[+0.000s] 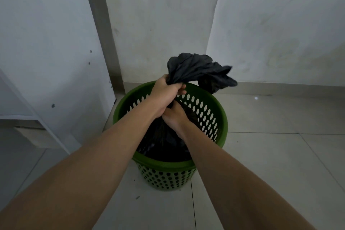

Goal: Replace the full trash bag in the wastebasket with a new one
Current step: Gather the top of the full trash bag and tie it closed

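Note:
A green perforated wastebasket (211, 115) stands on the tiled floor in a room corner. Inside it sits a black trash bag (201, 70) with its mouth gathered into a bunch that sticks up above the rim. My left hand (165, 92) grips the gathered neck from above. Just below it, my right hand (174, 117) grips the same neck, inside the basket. The bag's bulging body fills the lower part of the basket and is partly hidden by my forearms.
White walls meet in a corner right behind the basket. A white cabinet side (56, 61) stands at the left, with a low shelf edge (28, 117) near the floor. Pale floor tiles (270, 155) stretch to the right and towards me.

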The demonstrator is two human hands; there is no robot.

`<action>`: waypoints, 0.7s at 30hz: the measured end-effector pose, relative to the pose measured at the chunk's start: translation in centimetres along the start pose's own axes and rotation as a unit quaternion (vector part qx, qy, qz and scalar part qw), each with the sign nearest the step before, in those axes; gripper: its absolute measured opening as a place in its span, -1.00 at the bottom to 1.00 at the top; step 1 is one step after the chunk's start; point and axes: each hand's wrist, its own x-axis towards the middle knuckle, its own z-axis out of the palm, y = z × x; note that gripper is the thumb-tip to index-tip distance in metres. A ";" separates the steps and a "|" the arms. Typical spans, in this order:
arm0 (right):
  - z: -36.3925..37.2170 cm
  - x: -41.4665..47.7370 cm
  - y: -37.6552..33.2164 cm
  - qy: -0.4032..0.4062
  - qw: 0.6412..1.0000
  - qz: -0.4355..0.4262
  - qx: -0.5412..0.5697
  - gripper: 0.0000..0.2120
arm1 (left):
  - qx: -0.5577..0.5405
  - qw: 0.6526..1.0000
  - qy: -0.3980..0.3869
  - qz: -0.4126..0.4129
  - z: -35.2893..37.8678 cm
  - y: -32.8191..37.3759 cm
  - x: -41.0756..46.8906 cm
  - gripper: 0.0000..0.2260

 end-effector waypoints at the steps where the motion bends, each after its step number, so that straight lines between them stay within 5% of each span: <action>1: 0.2 0.3 0.1 0.006 1.000 0.008 0.002 -0.28 | 0.067 0.997 -0.011 0.023 -0.4 0.1 0.0 -0.64; 5: -0.6 -2.3 -2.3 0.015 0.999 0.024 0.022 -0.33 | 0.197 0.975 -0.101 -0.011 -4.0 0.4 -0.4 -0.25; 8: -1.3 -3.1 -3.6 0.013 0.994 0.057 0.087 -0.54 | 0.162 0.944 -0.261 -0.120 -6.6 -0.5 -1.5 -0.26; 10: -1.7 -3.2 -4.6 0.041 0.987 0.079 0.134 -0.60 | 0.126 0.936 -0.308 -0.116 -7.1 -0.8 -2.0 -0.34; 13: -2.7 -3.4 -6.5 0.036 0.972 0.119 0.197 -0.60 | 0.154 0.936 -0.313 -0.050 -6.4 -0.2 -2.6 -0.33; 19: -3.9 -3.4 -7.7 0.033 0.960 0.165 0.222 -0.58 | 0.219 0.925 -0.307 -0.054 -5.3 -1.8 -2.4 0.09; 21: -3.9 -3.2 -7.9 0.030 0.966 0.167 0.195 -0.56 | 0.220 0.935 -0.276 -0.045 -4.4 -2.1 -2.7 -0.02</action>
